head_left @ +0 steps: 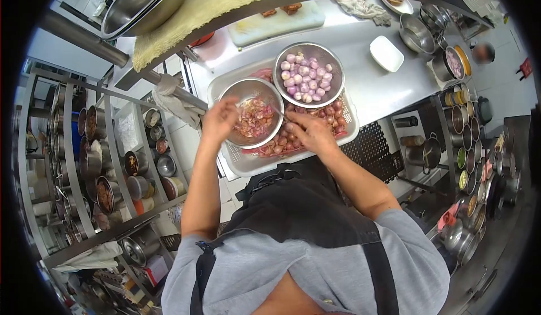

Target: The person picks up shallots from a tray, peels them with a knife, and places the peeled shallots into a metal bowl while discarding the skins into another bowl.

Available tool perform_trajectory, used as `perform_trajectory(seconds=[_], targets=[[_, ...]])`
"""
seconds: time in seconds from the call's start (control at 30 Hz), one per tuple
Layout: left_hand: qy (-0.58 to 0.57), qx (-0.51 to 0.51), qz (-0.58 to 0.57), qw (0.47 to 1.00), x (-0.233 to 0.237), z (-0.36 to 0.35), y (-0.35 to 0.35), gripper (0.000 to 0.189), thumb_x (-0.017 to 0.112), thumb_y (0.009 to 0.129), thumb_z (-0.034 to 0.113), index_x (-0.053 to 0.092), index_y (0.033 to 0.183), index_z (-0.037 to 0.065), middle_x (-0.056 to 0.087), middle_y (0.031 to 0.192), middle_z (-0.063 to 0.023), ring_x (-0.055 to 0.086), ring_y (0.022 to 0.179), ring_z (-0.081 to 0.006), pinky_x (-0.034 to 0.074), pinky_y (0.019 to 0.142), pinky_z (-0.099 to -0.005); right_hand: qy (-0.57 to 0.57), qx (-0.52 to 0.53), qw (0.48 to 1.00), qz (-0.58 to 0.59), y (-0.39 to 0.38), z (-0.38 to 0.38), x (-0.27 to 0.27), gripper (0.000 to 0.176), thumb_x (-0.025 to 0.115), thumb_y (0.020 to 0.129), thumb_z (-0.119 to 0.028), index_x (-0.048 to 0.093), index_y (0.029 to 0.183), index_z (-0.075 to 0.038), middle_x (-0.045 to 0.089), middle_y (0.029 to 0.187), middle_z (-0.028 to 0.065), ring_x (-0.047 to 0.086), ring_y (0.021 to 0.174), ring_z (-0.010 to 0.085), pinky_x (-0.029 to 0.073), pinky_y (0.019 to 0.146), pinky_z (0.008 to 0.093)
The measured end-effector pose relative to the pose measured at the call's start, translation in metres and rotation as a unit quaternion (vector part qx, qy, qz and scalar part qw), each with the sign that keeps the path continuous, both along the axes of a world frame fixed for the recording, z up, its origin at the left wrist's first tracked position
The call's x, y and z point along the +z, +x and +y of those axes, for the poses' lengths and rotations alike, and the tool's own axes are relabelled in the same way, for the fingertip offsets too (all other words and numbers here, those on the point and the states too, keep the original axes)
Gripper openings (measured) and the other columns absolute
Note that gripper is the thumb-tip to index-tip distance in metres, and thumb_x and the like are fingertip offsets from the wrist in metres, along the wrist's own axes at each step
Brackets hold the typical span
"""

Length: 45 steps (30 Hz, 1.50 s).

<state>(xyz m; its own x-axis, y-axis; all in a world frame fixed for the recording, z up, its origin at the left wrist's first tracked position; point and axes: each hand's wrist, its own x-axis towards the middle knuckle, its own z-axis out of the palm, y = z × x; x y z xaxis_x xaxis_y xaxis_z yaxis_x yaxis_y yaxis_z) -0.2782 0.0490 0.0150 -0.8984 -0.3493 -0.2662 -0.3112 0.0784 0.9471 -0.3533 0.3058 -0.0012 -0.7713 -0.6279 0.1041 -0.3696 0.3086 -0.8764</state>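
Hands apart: left hand [220, 119] at the peel bowl [248, 86] rim, right hand [311, 133] on unpeeled shallots [332, 115] in the tray [248, 165]; we cannot tell either grip. Peeled shallots [307, 78] sit beyond both hands, probably to keep them clear of the scraps.

Hands: two, left hand [220, 119], right hand [309, 131]
White tray [236, 162]: one
Steel bowls in it: two, bowl of peeled shallots [308, 75], bowl of peelings [252, 112]
Cutting board [276, 24]: one
White dish [386, 53] on the worktop [383, 92]: one
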Motion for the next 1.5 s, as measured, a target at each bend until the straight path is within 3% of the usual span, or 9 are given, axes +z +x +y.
perform_trajectory(seconds=[0.17, 0.27, 0.5, 0.67, 0.8, 0.9, 1.03, 1.33, 1.5], targets=[[-0.461, -0.178, 0.126, 0.860, -0.016, 0.050, 0.047, 0.027, 0.067, 0.079, 0.011, 0.067, 0.105, 0.007, 0.062, 0.106, -0.0115, 0.055, 0.112, -0.0294, 0.037, 0.101, -0.0520, 0.002, -0.071, 0.997, -0.016, -0.013, 0.018, -0.022, 0.032, 0.063, 0.088, -0.016, 0.063, 0.117, -0.001, 0.066, 0.110, 0.0189, 0.065, 0.101, 0.0286, 0.049, 0.087, 0.0348], [-0.526, -0.142, 0.124, 0.829, -0.054, 0.028, 0.043, 0.026, 0.067, 0.073, 0.006, 0.067, 0.099, 0.007, 0.061, 0.109, -0.0102, 0.049, 0.119, -0.0319, 0.033, 0.103, -0.0509, -0.017, -0.065, 0.997, -0.034, -0.009, 0.021, -0.018, 0.033, 0.063, 0.089, -0.016, 0.062, 0.117, 0.001, 0.066, 0.110, 0.0194, 0.065, 0.103, 0.0266, 0.047, 0.090, 0.0330], [-0.513, -0.107, 0.096, 0.846, -0.030, 0.030, 0.048, 0.032, 0.064, 0.072, 0.001, 0.065, 0.104, 0.005, 0.059, 0.114, -0.0127, 0.048, 0.120, -0.0326, 0.036, 0.100, -0.0526, 0.063, -0.031, 0.998, 0.008, 0.003, 0.020, -0.018, 0.035, 0.063, 0.088, -0.016, 0.062, 0.118, 0.001, 0.065, 0.110, 0.0210, 0.064, 0.101, 0.0330, 0.048, 0.089, 0.0361], [-0.275, -0.180, 0.016, 0.944, -0.026, 0.055, 0.062, 0.028, 0.063, 0.076, 0.001, 0.068, 0.103, 0.005, 0.056, 0.125, -0.0184, 0.058, 0.108, -0.0338, 0.046, 0.090, -0.0401, 0.088, -0.029, 0.995, 0.035, 0.007, 0.022, -0.021, 0.034, 0.063, 0.086, -0.014, 0.062, 0.118, -0.001, 0.066, 0.107, 0.0215, 0.064, 0.098, 0.0353, 0.049, 0.086, 0.0393], [-0.423, -0.267, 0.133, 0.856, -0.090, 0.073, 0.030, 0.031, 0.062, 0.085, 0.025, 0.068, 0.111, 0.011, 0.051, 0.133, -0.0191, 0.064, 0.094, -0.0383, 0.051, 0.083, -0.0432, 0.112, -0.019, 0.988, 0.107, 0.005, 0.025, -0.060, 0.035, 0.059, 0.088, -0.022, 0.062, 0.123, -0.015, 0.067, 0.108, 0.0143, 0.066, 0.093, 0.0312, 0.052, 0.082, 0.0418], [-0.380, -0.298, 0.008, 0.875, -0.094, 0.085, 0.009, 0.045, 0.062, 0.083, 0.044, 0.063, 0.122, 0.021, 0.046, 0.136, -0.0248, 0.061, 0.098, -0.0437, 0.049, 0.086, -0.0494, 0.096, -0.046, 0.983, 0.148, 0.004, 0.027, -0.060, 0.035, 0.059, 0.088, -0.026, 0.062, 0.122, -0.019, 0.067, 0.106, 0.0117, 0.066, 0.089, 0.0320, 0.052, 0.081, 0.0426], [-0.441, -0.305, -0.133, 0.834, -0.079, 0.098, 0.009, 0.043, 0.063, 0.081, 0.043, 0.070, 0.092, 0.002, 0.060, 0.108, -0.0314, 0.062, 0.094, -0.0432, 0.049, 0.085, -0.0489, 0.076, -0.063, 0.992, 0.075, 0.008, 0.033, -0.048, 0.034, 0.058, 0.089, -0.025, 0.063, 0.120, -0.014, 0.067, 0.101, 0.0170, 0.064, 0.090, 0.0357, 0.051, 0.080, 0.0447], [-0.253, -0.224, -0.055, 0.940, -0.075, 0.077, 0.022, 0.028, 0.069, 0.076, 0.021, 0.067, 0.095, 0.001, 0.070, 0.083, -0.0139, 0.069, 0.081, -0.0250, 0.053, 0.074, -0.0347, 0.048, -0.081, 0.993, 0.077, 0.003, 0.037, -0.056, 0.033, 0.057, 0.090, -0.023, 0.063, 0.119, -0.009, 0.066, 0.092, 0.0219, 0.064, 0.083, 0.0376, 0.050, 0.078, 0.0436], [-0.120, -0.153, 0.027, 0.980, -0.034, 0.071, 0.029, 0.026, 0.068, 0.080, 0.010, 0.064, 0.105, 0.002, 0.068, 0.095, -0.0182, 0.068, 0.083, -0.0225, 0.052, 0.071, -0.0313, 0.063, -0.070, 0.995, 0.044, 0.002, 0.037, -0.048, 0.031, 0.056, 0.090, -0.023, 0.065, 0.116, -0.009, 0.066, 0.094, 0.0212, 0.064, 0.088, 0.0368, 0.050, 0.080, 0.0434]])
